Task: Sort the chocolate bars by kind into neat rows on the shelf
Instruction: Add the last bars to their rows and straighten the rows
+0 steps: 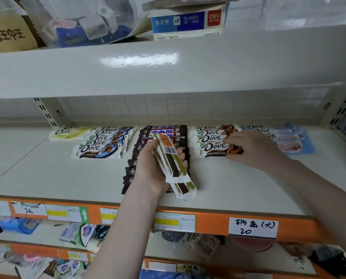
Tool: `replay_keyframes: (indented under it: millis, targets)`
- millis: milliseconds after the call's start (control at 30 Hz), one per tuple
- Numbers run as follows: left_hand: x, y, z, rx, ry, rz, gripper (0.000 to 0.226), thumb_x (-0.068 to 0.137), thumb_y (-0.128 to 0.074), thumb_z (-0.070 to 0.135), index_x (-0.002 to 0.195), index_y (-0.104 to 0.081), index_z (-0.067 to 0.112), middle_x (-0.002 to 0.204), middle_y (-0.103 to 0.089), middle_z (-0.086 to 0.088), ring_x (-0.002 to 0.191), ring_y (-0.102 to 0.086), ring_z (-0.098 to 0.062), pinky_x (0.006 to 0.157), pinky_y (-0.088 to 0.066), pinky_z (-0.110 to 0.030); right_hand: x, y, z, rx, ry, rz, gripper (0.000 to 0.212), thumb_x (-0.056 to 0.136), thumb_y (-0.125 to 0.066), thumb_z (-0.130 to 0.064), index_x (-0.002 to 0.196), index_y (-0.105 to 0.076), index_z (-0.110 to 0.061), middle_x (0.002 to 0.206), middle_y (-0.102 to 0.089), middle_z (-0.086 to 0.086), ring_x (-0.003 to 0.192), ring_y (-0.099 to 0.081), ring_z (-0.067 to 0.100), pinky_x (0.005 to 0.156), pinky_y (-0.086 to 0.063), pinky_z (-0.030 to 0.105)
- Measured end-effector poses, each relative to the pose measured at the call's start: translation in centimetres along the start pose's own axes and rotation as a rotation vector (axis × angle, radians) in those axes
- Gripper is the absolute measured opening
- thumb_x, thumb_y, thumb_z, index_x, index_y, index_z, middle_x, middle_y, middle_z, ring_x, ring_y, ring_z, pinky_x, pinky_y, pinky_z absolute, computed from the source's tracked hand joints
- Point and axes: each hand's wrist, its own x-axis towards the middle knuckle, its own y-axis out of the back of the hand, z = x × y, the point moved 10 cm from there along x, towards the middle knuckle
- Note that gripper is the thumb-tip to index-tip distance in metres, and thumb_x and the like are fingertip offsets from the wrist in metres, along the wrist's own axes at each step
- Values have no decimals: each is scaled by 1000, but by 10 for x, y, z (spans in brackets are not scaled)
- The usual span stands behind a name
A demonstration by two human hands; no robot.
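Gripping spare bars (173,166) left-handed (150,170), we pinch with our right hand (254,148) the near orange bar (218,149), lying left-to-right.

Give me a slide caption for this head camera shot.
Left hand holds spare bars while right hand places a Dove bar.

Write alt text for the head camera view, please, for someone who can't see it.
A person's left hand holds a stack of bars above a shelf while the right hand pinches the front orange Dove bar. Five rows of sorted bars lie behind.
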Motion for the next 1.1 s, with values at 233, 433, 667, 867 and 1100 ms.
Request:
replay_keyframes:
  millis: [233,433,667,867,1100]
  targets:
    - [-1,1,-1,44,10,17,40,93,-42,40,87,-61,5,73,-64,-10,65,-57,-22,61,-46,-31,2,-6,1,-19,-3,21,37,55,-87,-15,89,-73,-5,85,-74,10,76,-69,26,75,-53,42]
    - [0,1,0,111,5,16,36,94,-40,35,100,-59,5,84,-64,-11,70,-58,-22,65,-45,-33,2,-19,16,-4,-77,-24,37,58,-85,-16,90,-72,-5,85,-72,12,78,-67,32,77,-51,45]
    - [-16,-12,3,594,86,-74,9,72,-69,20,76,-65,13,66,-63,0,56,-57,-14,62,-45,-25,-1,8,17,197,-310,60,27,80,-68,-29,103,-69,-16,94,-70,2,88,-62,22,78,-40,29]
    - [-20,-27,20,1021,-80,-134,37,68,-77,4,102,-69,17,92,-72,1,81,-67,-7,68,-50,-16,-9,24,-22,996,-604,12,21,89,-54,-23,104,-68,-19,75,-69,2,60,-64,12,57,-49,19]
    - [-19,-39,7,1151,-73,-229,29,70,-77,5,95,-70,18,97,-73,-1,96,-66,-16,83,-48,-26,-33,15,-39,1137,-732,4,13,79,-67,-14,79,-71,-27,92,-70,-10,89,-63,2,66,-49,18]
